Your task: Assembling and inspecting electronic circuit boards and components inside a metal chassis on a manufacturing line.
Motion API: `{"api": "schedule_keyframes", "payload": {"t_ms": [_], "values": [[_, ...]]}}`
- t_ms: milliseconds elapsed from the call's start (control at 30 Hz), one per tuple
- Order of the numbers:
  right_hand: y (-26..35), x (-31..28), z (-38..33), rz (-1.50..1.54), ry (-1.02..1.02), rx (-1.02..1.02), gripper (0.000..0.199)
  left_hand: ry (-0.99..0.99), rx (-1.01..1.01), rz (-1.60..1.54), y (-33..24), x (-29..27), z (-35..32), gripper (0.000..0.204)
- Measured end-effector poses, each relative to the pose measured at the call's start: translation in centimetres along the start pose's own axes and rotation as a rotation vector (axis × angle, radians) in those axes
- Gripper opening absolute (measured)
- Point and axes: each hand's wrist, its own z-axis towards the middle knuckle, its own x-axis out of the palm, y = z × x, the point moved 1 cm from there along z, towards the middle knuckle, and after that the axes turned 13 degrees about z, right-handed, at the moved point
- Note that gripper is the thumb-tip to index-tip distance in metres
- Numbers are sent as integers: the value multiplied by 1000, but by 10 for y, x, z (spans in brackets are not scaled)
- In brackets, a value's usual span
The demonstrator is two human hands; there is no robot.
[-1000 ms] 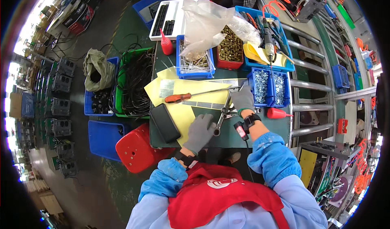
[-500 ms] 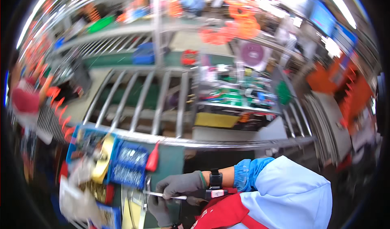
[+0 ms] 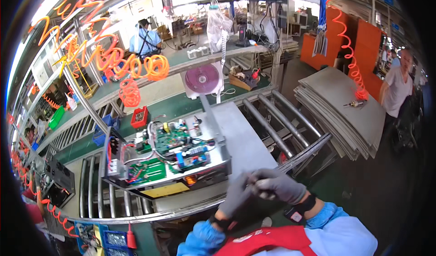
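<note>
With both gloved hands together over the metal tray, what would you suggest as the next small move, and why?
Probably carry the hands a little forward and left toward the circuit boards. The left hand and right hand meet around something small, too blurred to identify, above the bare right part of the metal tray, while the boards and wiring lie just left of them.

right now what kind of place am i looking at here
Most likely an electronics assembly line in a factory. An open metal chassis with green circuit boards sits on a roller conveyor, orange coiled air hoses hang overhead, and stacked metal sheets wait nearby. Both gloved hands meet in front of the unit.
</note>
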Motion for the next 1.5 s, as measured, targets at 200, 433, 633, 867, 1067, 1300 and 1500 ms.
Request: {"api": "schedule_keyframes", "payload": {"t_ms": [200, 433, 633, 867, 1067, 1300, 1500], "values": [[39, -144, -43, 39, -483, -229, 23, -753, -30, 36, -30, 42, 284, 30], [54, -237, -73, 117, -690, -246, 25, -1079, -663, 411, 129, -101, 475, 37], [71, -318, -76, 168, -921, -234, 22, -987, -208, 371, 130, -148, 516, 35], [118, -365, -10, 99, -884, -140, 23, -1052, 82, 652, 101, -139, 536, 51], [193, -346, 103, -78, -570, -72, 31, 32, -118, -796, 184, -72, 514, 63], [261, -303, 184, -224, -271, -258, 42, -199, -230, -701, 120, -6, 472, 52], [278, -287, 216, -188, -203, -254, 31, -256, -224, -613, 96, 9, 459, 59]]}}
